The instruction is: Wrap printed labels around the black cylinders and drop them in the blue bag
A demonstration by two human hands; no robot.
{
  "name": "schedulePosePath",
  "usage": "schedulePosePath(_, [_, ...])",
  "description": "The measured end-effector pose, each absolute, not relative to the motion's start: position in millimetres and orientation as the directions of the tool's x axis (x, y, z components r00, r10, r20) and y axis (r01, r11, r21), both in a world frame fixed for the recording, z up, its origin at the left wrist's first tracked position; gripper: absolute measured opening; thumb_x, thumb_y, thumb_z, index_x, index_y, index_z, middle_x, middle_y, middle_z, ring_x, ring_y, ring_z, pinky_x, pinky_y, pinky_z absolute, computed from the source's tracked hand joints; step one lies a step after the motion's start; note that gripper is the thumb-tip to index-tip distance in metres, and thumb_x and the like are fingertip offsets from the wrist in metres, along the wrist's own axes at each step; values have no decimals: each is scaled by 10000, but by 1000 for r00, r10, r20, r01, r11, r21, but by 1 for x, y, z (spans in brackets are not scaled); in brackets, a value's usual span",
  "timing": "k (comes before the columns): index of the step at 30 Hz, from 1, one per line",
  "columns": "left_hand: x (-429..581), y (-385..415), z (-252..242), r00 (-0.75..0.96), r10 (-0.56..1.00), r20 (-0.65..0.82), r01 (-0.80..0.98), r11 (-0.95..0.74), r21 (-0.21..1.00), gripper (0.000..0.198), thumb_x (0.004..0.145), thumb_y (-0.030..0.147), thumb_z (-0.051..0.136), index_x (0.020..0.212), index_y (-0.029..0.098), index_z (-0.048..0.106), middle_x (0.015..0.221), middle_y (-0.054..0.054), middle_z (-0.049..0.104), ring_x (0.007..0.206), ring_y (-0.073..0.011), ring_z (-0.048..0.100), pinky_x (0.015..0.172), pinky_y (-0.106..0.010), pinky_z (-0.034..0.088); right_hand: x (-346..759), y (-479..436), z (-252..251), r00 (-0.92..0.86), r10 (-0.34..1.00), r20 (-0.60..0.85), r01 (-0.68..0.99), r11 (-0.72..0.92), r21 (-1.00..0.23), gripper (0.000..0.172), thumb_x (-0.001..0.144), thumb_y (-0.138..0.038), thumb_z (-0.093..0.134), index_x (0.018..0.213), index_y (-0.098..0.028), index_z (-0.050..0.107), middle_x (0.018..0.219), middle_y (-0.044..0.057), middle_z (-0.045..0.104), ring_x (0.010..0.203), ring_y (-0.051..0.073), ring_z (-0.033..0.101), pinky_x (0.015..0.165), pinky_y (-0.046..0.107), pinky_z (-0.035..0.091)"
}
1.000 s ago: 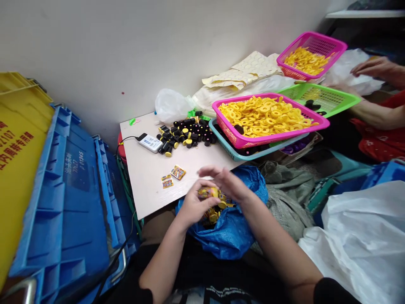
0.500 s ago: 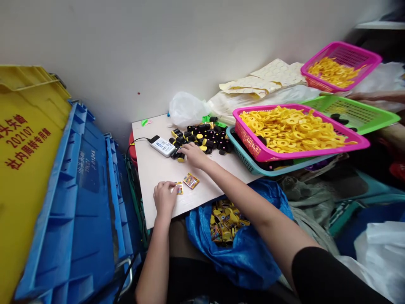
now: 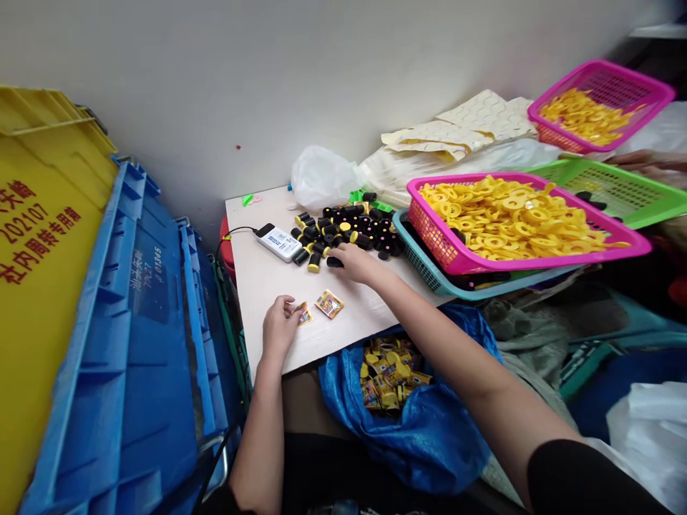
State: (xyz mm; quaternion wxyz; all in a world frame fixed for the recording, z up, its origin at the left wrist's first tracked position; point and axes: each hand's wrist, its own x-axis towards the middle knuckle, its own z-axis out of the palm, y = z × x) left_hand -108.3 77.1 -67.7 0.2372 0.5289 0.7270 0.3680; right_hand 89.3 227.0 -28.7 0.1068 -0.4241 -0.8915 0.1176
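Observation:
My left hand (image 3: pixel 280 325) is low over the front left of the white table, thumb and fingers pinched on the edge of a small printed packet (image 3: pixel 305 313). A second yellow printed packet (image 3: pixel 329 304) lies flat just to its right. My right hand (image 3: pixel 353 262) is at the near edge of a heap of black cylinders (image 3: pixel 376 227), several with yellow ends. Its fingers are curled onto a black cylinder (image 3: pixel 335 262), whose far part they partly cover. A yellow-ended cylinder (image 3: pixel 314 263) stands just left of that hand.
A phone (image 3: pixel 279 243) on a cable lies left of the heap. Pink baskets (image 3: pixel 456 263) of yellow rings and a green basket (image 3: pixel 644 193) are at the right. Below the table edge hangs a blue bag (image 3: pixel 343 390) of packets. Blue crates (image 3: pixel 161 343) stand left.
My right hand has drawn back and right from the cylinders near the phone, and a black cylinder now shows under its fingers. My left hand still pinches its packet, now tilted.

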Motion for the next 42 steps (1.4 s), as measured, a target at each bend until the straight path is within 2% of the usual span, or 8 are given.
schedulePosePath(8, [-110,76,-66,-360,925,119,508,88,857,164,757,293,616,815,211,746,884,-54,699,863,-197,641,825,-337,490,99,235,-12,-537,789,298,687,614,-389,280,844,-278,604,1090,-146,634,1064,123,649,1012,241,579,895,353,433])
schedulePosePath(15, [-108,72,-61,-484,858,172,335,0,942,262,783,355,616,949,188,731,876,-55,699,857,-185,654,819,-320,510,112,289,21,-147,917,371,935,251,-249,387,860,-325,570,1181,-109,587,1159,201,592,1104,357,467,880,473,382])
schedulePosePath(20, [-106,75,-62,-561,826,44,70,-6,998,381,763,358,640,1087,159,652,735,-20,685,667,-139,651,621,-240,505,73,273,-8,-778,598,192,596,799,-73,323,871,-78,448,1101,-191,644,1101,110,627,1015,245,481,841,360,356])
schedulePosePath(24, [-106,76,-60,-555,831,-31,20,51,998,239,725,319,658,882,149,715,910,-87,732,833,-183,681,743,-290,537,47,250,-32,-903,411,125,413,911,-10,263,894,-128,451,1039,-198,659,1122,114,607,1030,249,447,818,366,333])
schedulePosePath(29, [-100,71,-43,-516,846,-134,-123,81,989,337,553,306,805,827,131,714,774,-69,738,692,-169,680,669,-290,549,52,218,-22,-700,634,330,454,751,-480,279,801,-153,575,1080,-141,584,1096,124,606,992,225,517,839,356,413])
schedulePosePath(33, [-86,63,-26,-477,874,-98,-181,12,983,333,592,338,800,848,139,726,790,-75,747,717,-171,689,689,-294,557,73,162,-5,-414,880,233,44,275,-960,358,754,-296,665,1070,-191,534,1068,64,613,932,180,603,773,312,499])
schedulePosePath(37, [-66,56,-15,-470,882,-41,-182,-51,982,302,605,383,797,783,144,750,784,-80,751,705,-179,686,657,-288,558,95,113,7,-419,908,14,-229,-91,-969,409,685,-350,746,1026,-209,570,935,14,636,764,135,627,690,283,524])
schedulePosePath(42, [-46,49,-11,-403,915,-19,-223,-78,972,353,589,449,801,777,151,767,742,-75,747,574,-156,650,514,-260,527,118,92,17,-431,902,-28,-267,-157,-951,427,669,-354,768,1038,-193,625,895,14,654,744,123,612,696,265,503])
